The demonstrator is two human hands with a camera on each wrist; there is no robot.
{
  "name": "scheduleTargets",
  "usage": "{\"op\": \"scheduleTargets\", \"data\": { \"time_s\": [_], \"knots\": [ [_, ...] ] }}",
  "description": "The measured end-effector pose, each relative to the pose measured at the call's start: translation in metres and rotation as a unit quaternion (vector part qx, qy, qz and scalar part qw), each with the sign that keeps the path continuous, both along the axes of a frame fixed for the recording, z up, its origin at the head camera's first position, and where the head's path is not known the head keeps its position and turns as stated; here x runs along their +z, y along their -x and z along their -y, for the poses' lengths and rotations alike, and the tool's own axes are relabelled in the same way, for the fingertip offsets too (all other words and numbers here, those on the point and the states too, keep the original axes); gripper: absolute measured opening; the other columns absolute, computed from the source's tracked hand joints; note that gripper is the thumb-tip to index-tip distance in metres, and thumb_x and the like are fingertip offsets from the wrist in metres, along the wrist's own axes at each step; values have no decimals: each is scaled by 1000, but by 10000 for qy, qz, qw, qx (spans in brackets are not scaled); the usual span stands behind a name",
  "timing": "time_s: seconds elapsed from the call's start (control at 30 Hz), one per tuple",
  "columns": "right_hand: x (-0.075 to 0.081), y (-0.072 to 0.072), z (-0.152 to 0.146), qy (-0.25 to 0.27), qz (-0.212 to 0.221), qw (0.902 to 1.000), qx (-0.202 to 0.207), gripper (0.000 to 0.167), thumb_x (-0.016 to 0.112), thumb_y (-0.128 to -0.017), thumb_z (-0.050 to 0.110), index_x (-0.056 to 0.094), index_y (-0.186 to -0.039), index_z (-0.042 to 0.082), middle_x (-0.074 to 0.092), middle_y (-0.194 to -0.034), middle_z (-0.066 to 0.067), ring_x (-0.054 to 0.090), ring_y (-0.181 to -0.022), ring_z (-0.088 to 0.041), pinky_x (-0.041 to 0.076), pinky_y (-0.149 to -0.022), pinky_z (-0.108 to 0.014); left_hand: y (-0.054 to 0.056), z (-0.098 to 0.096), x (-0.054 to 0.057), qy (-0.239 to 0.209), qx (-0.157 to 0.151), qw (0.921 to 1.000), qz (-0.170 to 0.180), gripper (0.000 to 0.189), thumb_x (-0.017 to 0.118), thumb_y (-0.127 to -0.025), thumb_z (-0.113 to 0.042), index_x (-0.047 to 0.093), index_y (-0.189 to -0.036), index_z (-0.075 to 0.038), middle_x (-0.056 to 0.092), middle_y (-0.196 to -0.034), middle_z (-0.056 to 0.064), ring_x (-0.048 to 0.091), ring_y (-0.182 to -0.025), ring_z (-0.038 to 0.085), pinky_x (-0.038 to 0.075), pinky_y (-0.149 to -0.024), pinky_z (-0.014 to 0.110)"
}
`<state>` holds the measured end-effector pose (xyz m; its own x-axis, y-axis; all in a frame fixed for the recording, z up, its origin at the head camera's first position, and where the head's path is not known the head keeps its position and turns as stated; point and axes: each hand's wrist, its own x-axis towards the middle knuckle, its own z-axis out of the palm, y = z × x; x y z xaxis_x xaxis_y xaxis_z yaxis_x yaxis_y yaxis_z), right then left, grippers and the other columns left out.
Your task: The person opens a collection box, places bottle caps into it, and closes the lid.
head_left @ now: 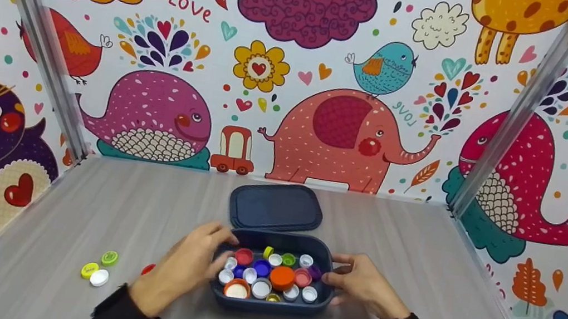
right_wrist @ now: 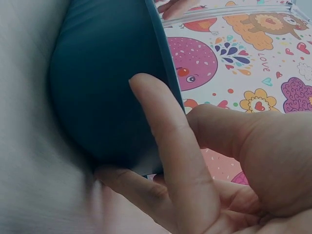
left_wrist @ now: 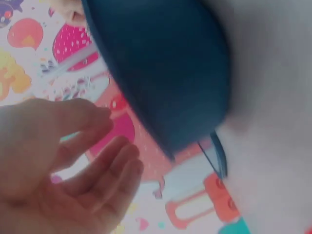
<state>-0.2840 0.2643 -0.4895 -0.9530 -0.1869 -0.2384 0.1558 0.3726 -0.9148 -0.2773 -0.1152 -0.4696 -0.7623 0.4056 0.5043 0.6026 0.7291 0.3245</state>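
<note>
A dark blue plastic box [head_left: 270, 308] stands on the table with several bottle caps [head_left: 261, 289] in it, in white, orange, red, purple, green and yellow. My right hand [head_left: 364, 284] grips the box's right end, thumb over the rim and fingers against the outer wall. In the right wrist view a finger [right_wrist: 165, 131] lies along that wall. My left hand [head_left: 183, 265] is at the left end, its fingers loosely bent. From the left wrist, that hand [left_wrist: 73, 161] shows a gap to the box wall [left_wrist: 170, 68] and holds nothing.
Behind the box lies its dark blue lid [head_left: 277, 206]. Toward the left of the table are a green cap [head_left: 110, 258], a yellow cap [head_left: 89, 270] and a white cap [head_left: 99, 277]. A red cap [head_left: 148, 269] is partly hidden by my left hand. Patterned walls [head_left: 187, 55] enclose the table.
</note>
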Motion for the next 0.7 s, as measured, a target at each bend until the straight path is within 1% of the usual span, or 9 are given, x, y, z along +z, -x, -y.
{"op": "scheduleTargets", "data": {
  "time_s": [0.1, 0.17, 0.27, 0.33, 0.43, 0.53, 0.63, 0.7],
  "knots": [
    [0, 0, 0, -22, 24, 10000, -50, 71, 87, -101, 5, 57, -164, -11, 82, -131, -22, 86, -98, -26, 71, -65, -33, 0, 21, -1, -108, 522, 9984, 205, 23, 92, -93, -1, 85, -113, -10, 78, -114, 8, 78, -109, 27, 70, -96, 51],
    [-1, 0, 1, -49, 40, 9999, -81, 71, 87, -101, 5, 57, -164, -10, 82, -131, -23, 86, -97, -26, 70, -65, -33, 0, 37, -3, -91, 834, 9955, 439, 24, 92, -94, -1, 85, -115, -10, 78, -118, 10, 78, -109, 28, 70, -95, 51],
    [0, 0, 2, -90, 63, 9999, -131, 72, 88, -101, 5, 58, -164, -9, 81, -132, -23, 86, -97, -26, 70, -65, -33, 1, 65, -8, 46, 1185, 9902, 743, 25, 92, -95, -2, 84, -118, -7, 78, -123, 14, 78, -109, 31, 69, -91, 52],
    [0, 0, 2, -99, 85, 9998, -157, 72, 88, -101, 5, 58, -165, -9, 81, -133, -23, 86, -97, -26, 70, -65, -33, 1, 84, -13, 143, 1401, 9860, 889, 26, 91, -95, -3, 84, -120, -5, 78, -124, 17, 78, -110, 35, 69, -91, 54],
    [0, 0, 3, -84, 122, 9997, -196, 72, 88, -101, 5, 58, -164, -9, 80, -134, -24, 86, -96, -25, 70, -65, -34, 3, 114, -22, 247, 1634, 9811, 1011, 28, 90, -94, -2, 82, -122, 0, 77, -122, 23, 77, -108, 44, 68, -91, 61],
    [1, 0, 4, -108, 164, 9995, -241, 71, 89, -100, 5, 59, -164, -8, 80, -134, -24, 86, -95, -25, 70, -66, -34, 5, 139, -29, 414, 1883, 9737, 1218, 31, 88, -95, -4, 80, -123, 5, 75, -122, 30, 75, -110, 52, 66, -93, 68],
    [2, -1, 4, -147, 180, 9993, -281, 71, 89, -100, 6, 60, -164, -8, 80, -133, -23, 86, -94, -25, 70, -66, -33, 6, 157, -34, 652, 2108, 9609, 1674, 32, 86, -97, -8, 78, -125, 7, 73, -123, 34, 73, -111, 53, 65, -95, 71],
    [2, -1, 4, -139, 171, 9994, -274, 72, 89, -100, 6, 59, -164, -8, 80, -133, -23, 86, -94, -24, 70, -66, -33, 5, 164, -37, 694, 2156, 9565, 1841, 30, 85, -97, -8, 78, -122, 8, 72, -120, 34, 74, -110, 52, 64, -96, 70]
  ]
}}
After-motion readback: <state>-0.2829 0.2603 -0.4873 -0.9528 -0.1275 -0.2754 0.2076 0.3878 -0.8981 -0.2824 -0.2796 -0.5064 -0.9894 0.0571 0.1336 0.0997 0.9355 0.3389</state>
